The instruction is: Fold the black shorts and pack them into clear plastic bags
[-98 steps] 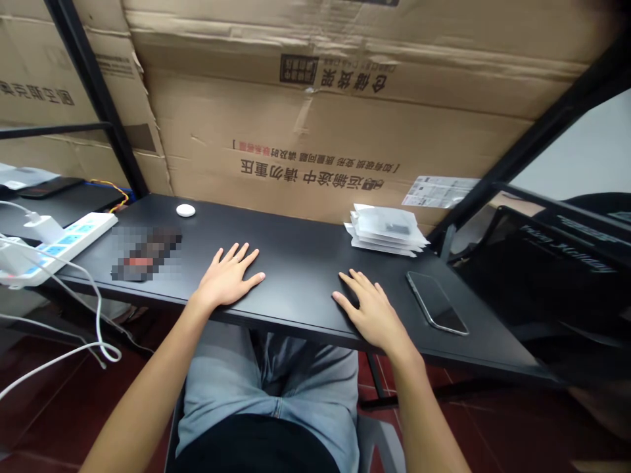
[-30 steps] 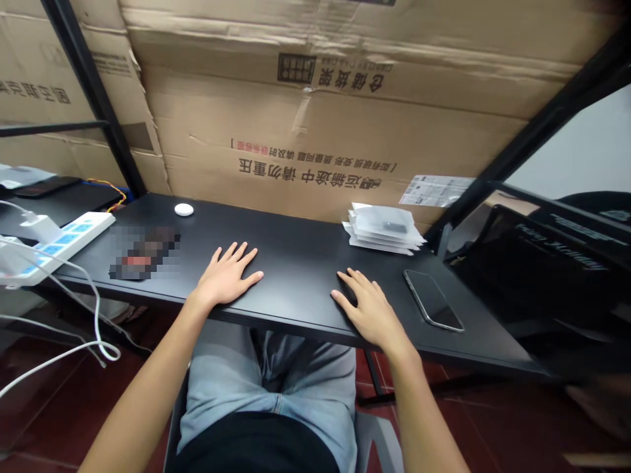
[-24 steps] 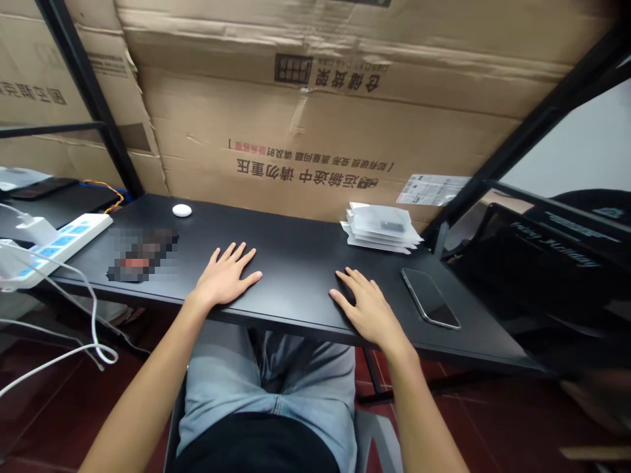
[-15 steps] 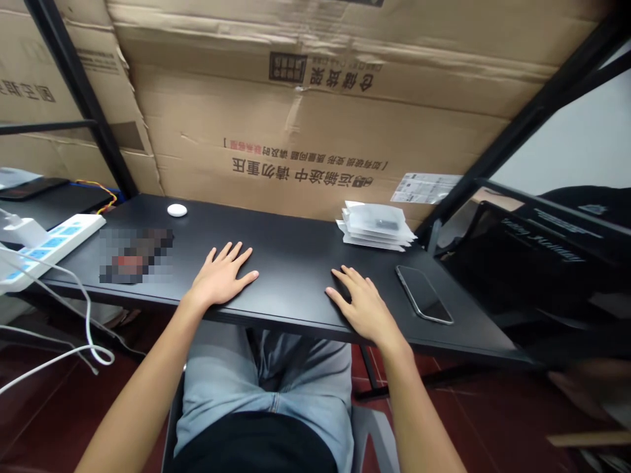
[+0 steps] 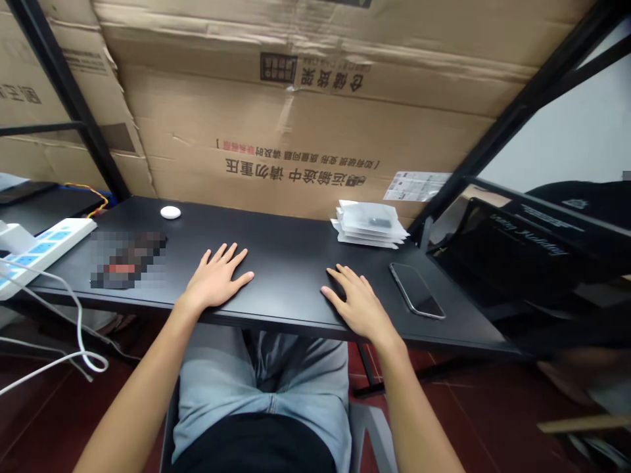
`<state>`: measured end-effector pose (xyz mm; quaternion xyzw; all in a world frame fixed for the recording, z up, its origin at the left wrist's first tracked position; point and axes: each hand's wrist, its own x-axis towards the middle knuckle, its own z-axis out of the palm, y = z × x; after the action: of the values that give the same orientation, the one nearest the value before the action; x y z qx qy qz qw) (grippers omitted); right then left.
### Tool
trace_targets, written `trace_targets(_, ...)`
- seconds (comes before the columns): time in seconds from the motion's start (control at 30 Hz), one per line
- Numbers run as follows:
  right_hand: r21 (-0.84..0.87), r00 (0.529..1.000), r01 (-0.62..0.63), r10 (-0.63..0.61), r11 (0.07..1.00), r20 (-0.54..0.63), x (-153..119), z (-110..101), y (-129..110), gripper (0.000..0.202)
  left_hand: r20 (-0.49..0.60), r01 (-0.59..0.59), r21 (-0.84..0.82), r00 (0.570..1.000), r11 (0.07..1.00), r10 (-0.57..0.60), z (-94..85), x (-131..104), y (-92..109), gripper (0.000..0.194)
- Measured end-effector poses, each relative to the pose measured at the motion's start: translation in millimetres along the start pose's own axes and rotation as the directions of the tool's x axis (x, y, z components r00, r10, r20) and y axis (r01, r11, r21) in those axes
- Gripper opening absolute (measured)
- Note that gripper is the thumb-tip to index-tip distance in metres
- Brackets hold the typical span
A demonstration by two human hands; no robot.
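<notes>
The view has swung right; left hand (image 5: 213, 280) and right hand (image 5: 359, 303) stay spread, released; the phone (image 5: 417, 291) slants lengthwise, far-left to near-right.

Your black bench (image 5: 288, 266) carries your left grip (image 5: 215, 279) and right grip (image 5: 357, 302), palms down and well apart. To your right lies a phone (image 5: 417, 291), with a stack of pale packets (image 5: 369, 225) behind it. On your left you have a white oval object (image 5: 170, 213), a blurred-out dark item (image 5: 129, 259) and, at the end, a power strip (image 5: 52, 247).
</notes>
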<state>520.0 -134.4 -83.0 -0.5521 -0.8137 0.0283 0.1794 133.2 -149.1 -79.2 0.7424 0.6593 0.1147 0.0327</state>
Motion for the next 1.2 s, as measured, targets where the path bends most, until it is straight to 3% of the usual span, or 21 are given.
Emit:
trace_targets(0.13, -0.048, 0.996, -0.045, 0.042, 0.998, -0.074, 15, -21, 10, 0.052, 0.002, -0.004, 0.014, 1.000, 1.000, 0.004, 2.3, 1, -2, 0.086)
trace_targets(0.27, -0.222, 0.959, -0.107, 0.041, 0.969, -0.280, 71, -62, 63, 0.056, -0.008, -0.008, 0.032, 1.000, 0.999, 0.009, 5.0, 2, -4, 0.085)
trace_targets(0.33, -0.334, 0.982, -0.007, -0.056, 0.943, -0.179, 105, -79, 97, 0.068, -0.011, -0.011, 0.038, 1.000, 0.999, 0.011, 5.9, 2, -5, 0.084)
trace_targets(0.43, -0.411, 0.996, 0.006, -0.041, 0.912, -0.075, 144, -93, 134, 0.075, -0.009, -0.012, 0.044, 1.000, 0.999, 0.012, 6.6, 2, -6, 0.084)
trace_targets(0.5, -0.462, 0.999, 0.009, -0.033, 0.887, -0.043, 158, -94, 145, 0.073, -0.004, -0.012, 0.047, 1.000, 0.999, 0.013, 6.6, 2, -5, 0.084)
trace_targets(0.63, -0.540, 0.999, 0.026, -0.046, 0.841, -0.024, 166, -91, 146, 0.046, -0.003, -0.015, 0.042, 1.000, 0.999, 0.015, 6.4, 2, -4, 0.085)
trace_targets(0.8, -0.576, 0.995, 0.016, -0.071, 0.817, -0.074, 163, -95, 124, 0.038, -0.020, -0.016, 0.020, 1.000, 1.000, 0.016, 7.0, 1, -4, 0.082)
trace_targets(0.93, -0.581, 0.964, 0.174, -0.257, 0.795, -0.063, 140, -80, 70, 0.035, -0.101, -0.038, -0.076, 0.994, 0.996, 0.030, 3.4, -2, 1, 0.090)
trace_targets(1.07, -0.541, 0.871, 0.438, -0.489, 0.718, 0.056, 93, -40, -8, 0.037, -0.233, -0.242, -0.157, 0.951, 0.957, 0.203, -7.3, -3, 29, 0.092)
trace_targets(1.2, -0.420, 0.801, 0.552, -0.598, 0.720, 0.029, 58, -9, -57, 0.041, -0.276, -0.440, -0.089, 0.873, 0.893, 0.403, -9.0, 4, 67, 0.070)
